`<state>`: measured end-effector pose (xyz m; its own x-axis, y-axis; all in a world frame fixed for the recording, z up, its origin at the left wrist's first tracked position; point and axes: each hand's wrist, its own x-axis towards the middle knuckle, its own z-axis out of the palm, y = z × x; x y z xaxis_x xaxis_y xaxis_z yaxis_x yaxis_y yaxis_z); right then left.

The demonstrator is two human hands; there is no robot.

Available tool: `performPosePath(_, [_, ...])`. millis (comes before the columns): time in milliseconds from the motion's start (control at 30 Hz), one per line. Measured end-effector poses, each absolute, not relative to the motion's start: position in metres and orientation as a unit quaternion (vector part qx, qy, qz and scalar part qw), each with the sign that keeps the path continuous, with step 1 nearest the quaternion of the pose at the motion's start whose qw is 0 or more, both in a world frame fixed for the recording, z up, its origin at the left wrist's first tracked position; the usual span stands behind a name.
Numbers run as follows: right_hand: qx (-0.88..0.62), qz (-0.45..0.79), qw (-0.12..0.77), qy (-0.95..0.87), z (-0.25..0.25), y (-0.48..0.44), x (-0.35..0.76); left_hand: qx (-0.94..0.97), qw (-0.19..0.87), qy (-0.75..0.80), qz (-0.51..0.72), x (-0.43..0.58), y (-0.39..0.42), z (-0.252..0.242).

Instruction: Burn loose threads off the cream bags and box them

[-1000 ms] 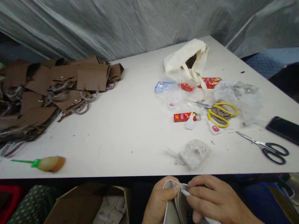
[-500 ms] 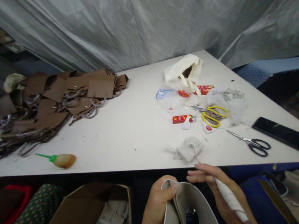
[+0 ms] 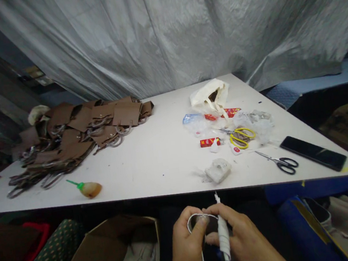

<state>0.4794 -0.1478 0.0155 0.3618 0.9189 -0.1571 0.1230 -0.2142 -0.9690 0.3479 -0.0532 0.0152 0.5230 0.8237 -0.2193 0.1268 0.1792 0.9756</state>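
Observation:
At the bottom centre, my left hand point(image 3: 186, 246) pinches a curled light-grey sheet, which looks like a leather bag piece point(image 3: 211, 226), at its upper edge. My right hand point(image 3: 247, 236) is closed around a thin tool with a white-wrapped handle point(image 3: 223, 235); its narrow end points up and its metal shank shows below. The fingertips of my right hand meet the sheet's edge beside my left thumb. Most of the sheet is hidden behind my hands. Just beyond, a lump of whitish material point(image 3: 218, 170) lies near the table's front edge.
On the white table point(image 3: 140, 165) are a pile of brown bags point(image 3: 75, 139), a green-tipped bottle point(image 3: 90, 189), yellow-handled scissors point(image 3: 242, 137), black-handled scissors point(image 3: 286, 165) and a phone point(image 3: 313, 152). A cardboard box point(image 3: 91, 257) holding grey pieces stands at lower left, a blue bin point(image 3: 306, 233) at right.
My right hand has moved left and closed in on the sheet's edge, turning the tool upright. The sheet's wide loop has narrowed between my hands. The camera view has shifted slightly.

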Motion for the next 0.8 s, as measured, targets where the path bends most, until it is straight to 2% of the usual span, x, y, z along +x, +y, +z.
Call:
performPosePath(167, [-0.654,0.413,0.493,-0.399,0.015,-0.156,0.473,0.645,0.556,0.434,0.294,0.339,-0.066,0.022])
performPosePath(433, [-0.65,0.375,0.527,-0.397,0.012,-0.161,0.46,0.693,0.483,0.446,0.297,0.333,-0.072,0.028])
performPosePath(800, [-0.681,0.32,0.484,-0.446,0.017,-0.158,0.466,0.668,0.538,0.437,0.269,0.339,-0.065,0.038])
